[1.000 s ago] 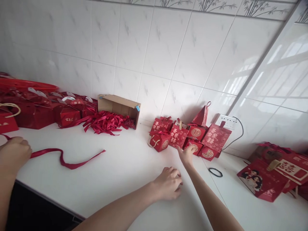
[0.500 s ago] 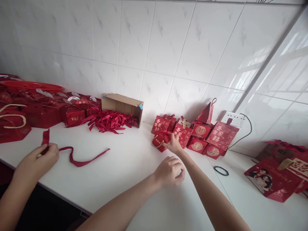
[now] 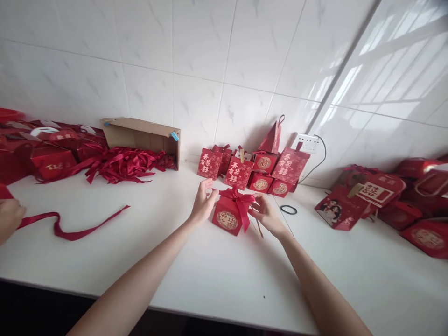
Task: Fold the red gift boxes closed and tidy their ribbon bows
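Note:
A small red gift box (image 3: pixel 229 218) with a gold round print stands on the white table in front of me. Tied on its top is a red ribbon bow (image 3: pixel 238 198). Beside the box's left edge, my left hand (image 3: pixel 204 204) is raised with thumb and fingers apart, close to one end of the bow. My right hand (image 3: pixel 269 215) is at the other side, its fingertips closed on the right part of the bow. A rope handle (image 3: pixel 259 227) hangs below that hand.
Another person's hand (image 3: pixel 10 218) holds a long red ribbon (image 3: pixel 72 234) at the left. Behind lie a cardboard box (image 3: pixel 140 135) and a ribbon pile (image 3: pixel 126 164). Red boxes (image 3: pixel 238 172) line the wall near a power strip (image 3: pixel 306 142); a black ring (image 3: pixel 289 210) and more boxes are right.
The small box has come forward from the row by the wall and now stands between my hands. My left hand has risen to its left side. The view has shifted right.

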The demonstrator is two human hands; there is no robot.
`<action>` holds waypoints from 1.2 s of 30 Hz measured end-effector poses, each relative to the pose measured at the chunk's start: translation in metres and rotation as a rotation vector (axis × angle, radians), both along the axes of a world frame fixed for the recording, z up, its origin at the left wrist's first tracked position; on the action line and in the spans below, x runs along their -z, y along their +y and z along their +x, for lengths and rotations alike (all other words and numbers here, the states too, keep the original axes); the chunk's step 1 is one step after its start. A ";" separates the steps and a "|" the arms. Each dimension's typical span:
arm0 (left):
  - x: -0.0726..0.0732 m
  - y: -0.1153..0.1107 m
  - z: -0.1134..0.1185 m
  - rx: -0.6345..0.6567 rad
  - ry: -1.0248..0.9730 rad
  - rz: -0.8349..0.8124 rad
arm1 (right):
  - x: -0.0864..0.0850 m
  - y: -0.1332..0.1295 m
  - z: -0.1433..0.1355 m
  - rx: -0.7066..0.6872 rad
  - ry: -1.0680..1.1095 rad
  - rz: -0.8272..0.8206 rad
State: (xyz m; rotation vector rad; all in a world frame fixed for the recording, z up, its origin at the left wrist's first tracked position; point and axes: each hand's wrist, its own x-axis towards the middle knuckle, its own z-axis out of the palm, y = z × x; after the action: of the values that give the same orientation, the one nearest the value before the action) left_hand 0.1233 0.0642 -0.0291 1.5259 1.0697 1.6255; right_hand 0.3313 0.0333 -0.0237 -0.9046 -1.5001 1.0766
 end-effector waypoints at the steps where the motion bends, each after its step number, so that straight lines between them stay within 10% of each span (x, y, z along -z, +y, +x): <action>1: 0.003 0.001 0.003 0.043 0.017 -0.054 | 0.002 -0.002 -0.002 0.026 0.009 -0.015; 7: 0.004 -0.005 0.008 0.185 0.122 -0.176 | -0.004 -0.015 -0.014 0.115 0.001 -0.106; 36: 0.005 -0.004 0.007 0.032 0.355 -0.115 | 0.003 -0.005 -0.012 0.047 -0.238 -0.022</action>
State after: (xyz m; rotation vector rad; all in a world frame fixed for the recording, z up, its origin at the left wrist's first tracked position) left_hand 0.1302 0.0603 -0.0340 1.7839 1.2936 1.2749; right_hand 0.3194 0.0279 -0.0268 -1.1092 -1.6550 0.9795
